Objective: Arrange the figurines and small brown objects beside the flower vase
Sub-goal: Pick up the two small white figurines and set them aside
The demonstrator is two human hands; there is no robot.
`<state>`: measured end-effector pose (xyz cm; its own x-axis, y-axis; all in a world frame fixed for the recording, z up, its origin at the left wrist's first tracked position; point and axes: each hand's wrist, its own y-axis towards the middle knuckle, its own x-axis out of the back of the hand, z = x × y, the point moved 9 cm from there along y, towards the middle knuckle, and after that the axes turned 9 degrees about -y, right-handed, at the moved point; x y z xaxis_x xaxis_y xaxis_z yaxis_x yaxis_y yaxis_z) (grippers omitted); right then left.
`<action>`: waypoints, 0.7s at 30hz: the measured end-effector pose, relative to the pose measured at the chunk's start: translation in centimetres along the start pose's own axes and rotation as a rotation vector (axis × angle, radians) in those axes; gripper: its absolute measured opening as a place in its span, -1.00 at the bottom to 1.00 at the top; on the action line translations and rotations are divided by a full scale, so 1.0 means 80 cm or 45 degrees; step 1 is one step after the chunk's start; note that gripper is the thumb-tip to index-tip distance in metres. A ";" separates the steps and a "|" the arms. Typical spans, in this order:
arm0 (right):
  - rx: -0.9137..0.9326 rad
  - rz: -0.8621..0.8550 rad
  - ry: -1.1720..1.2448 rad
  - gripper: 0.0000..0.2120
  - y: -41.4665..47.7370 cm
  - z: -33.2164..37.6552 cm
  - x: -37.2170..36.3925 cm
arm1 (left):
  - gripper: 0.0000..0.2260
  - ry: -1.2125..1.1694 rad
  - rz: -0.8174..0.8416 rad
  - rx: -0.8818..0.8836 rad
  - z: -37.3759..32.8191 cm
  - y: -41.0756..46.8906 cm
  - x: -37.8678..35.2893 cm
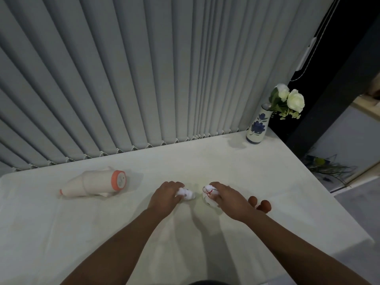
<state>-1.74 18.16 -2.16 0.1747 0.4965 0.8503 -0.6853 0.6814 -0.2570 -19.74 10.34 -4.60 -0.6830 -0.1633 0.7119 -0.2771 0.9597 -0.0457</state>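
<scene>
Hands [166,195] [228,197] gripping white figurines [188,194], vase [257,127] holding white flowers [290,98]

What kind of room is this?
Probably a room in a home: a table under a white cloth, grey vertical blinds behind it, and a flower vase in the corner.

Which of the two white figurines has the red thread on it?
The figurine under the right hand; the one in the left hand shows no red.

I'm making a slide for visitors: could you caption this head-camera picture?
Both hands, left hand and right hand, each grasp a white figurine on the table, far from the flower vase.
</scene>
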 end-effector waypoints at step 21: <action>0.021 0.067 -0.023 -0.86 0.010 -0.028 0.009 | -0.69 0.019 0.101 0.016 -0.016 0.047 -0.046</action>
<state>-0.58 20.23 -2.80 0.1254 0.5211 0.8442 -0.7049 0.6456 -0.2938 -17.43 14.86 -6.48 -0.6933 -0.0832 0.7159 -0.2307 0.9667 -0.1111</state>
